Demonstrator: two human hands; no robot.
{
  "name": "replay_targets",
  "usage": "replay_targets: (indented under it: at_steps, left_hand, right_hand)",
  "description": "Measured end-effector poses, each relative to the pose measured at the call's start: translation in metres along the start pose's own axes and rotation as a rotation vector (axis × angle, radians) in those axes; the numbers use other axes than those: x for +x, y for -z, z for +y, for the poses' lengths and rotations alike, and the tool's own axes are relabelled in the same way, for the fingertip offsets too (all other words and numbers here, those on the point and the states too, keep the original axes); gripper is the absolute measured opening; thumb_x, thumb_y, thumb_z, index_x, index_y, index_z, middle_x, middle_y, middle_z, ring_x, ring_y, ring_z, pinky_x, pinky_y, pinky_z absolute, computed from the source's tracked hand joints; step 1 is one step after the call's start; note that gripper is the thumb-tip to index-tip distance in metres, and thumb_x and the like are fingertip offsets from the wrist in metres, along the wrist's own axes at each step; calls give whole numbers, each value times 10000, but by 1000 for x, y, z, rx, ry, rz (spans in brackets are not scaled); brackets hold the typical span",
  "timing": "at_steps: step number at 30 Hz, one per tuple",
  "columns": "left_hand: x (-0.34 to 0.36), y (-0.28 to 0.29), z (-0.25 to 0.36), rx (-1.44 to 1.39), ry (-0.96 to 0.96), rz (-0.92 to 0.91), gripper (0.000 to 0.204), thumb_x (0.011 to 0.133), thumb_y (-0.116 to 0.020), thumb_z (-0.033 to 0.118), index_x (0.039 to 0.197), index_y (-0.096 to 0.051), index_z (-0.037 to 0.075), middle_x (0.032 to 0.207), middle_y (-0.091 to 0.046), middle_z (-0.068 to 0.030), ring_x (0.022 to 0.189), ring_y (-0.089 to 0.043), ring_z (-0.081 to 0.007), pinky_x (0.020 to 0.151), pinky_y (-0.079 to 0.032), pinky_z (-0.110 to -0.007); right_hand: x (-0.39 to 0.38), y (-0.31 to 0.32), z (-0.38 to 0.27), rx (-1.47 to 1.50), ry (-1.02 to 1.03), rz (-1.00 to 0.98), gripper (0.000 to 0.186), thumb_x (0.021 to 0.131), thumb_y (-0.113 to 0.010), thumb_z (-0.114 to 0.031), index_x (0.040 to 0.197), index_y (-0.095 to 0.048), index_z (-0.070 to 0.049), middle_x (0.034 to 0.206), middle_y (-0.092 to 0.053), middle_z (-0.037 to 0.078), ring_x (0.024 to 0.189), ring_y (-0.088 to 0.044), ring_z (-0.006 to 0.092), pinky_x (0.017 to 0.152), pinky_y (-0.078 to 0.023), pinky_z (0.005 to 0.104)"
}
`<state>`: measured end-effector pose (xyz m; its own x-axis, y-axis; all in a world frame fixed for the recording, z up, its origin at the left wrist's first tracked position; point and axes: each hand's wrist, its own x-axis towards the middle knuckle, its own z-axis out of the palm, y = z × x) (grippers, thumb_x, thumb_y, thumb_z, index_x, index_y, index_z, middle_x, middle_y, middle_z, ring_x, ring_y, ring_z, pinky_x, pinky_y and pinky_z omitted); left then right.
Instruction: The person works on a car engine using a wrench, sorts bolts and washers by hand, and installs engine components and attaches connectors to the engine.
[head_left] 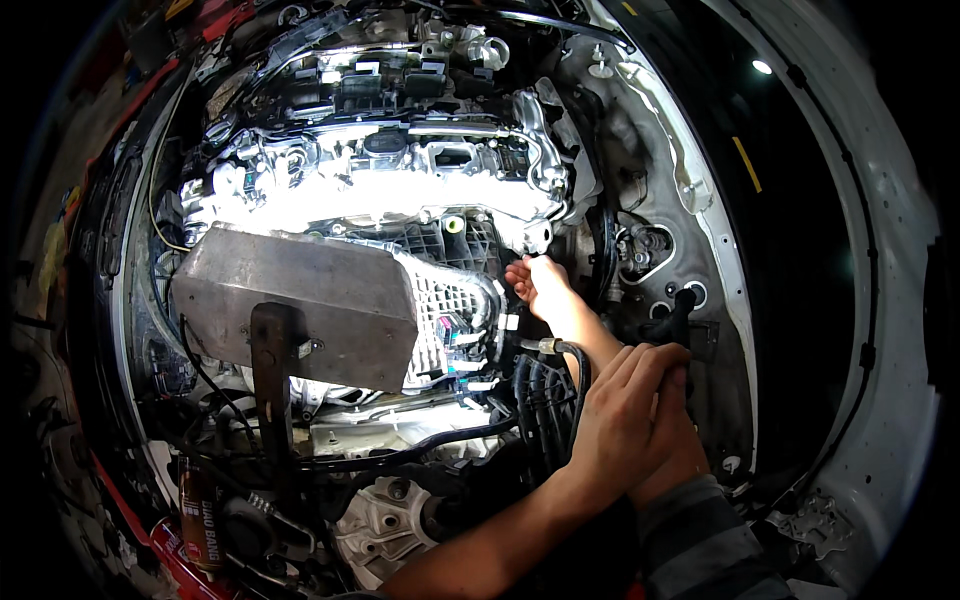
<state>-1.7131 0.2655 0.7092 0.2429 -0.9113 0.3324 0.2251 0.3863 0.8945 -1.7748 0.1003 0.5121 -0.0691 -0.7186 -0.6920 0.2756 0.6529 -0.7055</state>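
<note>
My right hand (543, 287) reaches into the engine bay, its forearm coming from a dark sleeve at the lower right. Its fingers are curled beside the lower right end of the brightly lit metal engine block (400, 200); what they grip, if anything, is hidden. My left hand (622, 410) crosses in front of my right forearm with its fingers bent closed. A black bent piece (682, 312) rises just beyond those fingers, and I cannot tell whether it is held. Left of my right hand lies a ribbed plastic engine part (445, 300). A black hose (580, 385) with a metal fitting runs beneath my right forearm.
A grey metal plate (300, 290) on an upright bracket (270, 370) covers part of the engine at left. A spray can (198, 515) stands at lower left. A cast metal part (385, 525) sits near the front. The pale fender (890, 300) curves along the right.
</note>
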Motion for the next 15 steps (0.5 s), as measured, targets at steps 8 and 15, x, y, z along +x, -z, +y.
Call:
replay_targets:
  at_steps: [8,15]
  left_hand:
    - [2,-3,3,-9,-4,5,162,824,-541,-24,979,-586,-24,756,-581,-137,682,-593,-265,631,-470,-332]
    - [1,1,1,5,10,2,161,824,-541,-27,979,-586,-23,756,-580,-136,683,-593,-260,631,-469,-326]
  right_hand:
    - [9,16,2,-164,193,18,277,941,-509,-241,1049,-552,10,906,-656,114,774,-669,187,576,-508,227]
    - [-1,-13,-5,-42,-9,123,232,918,-484,-172,994,-552,37,883,-658,146,706,-668,216,533,-497,239]
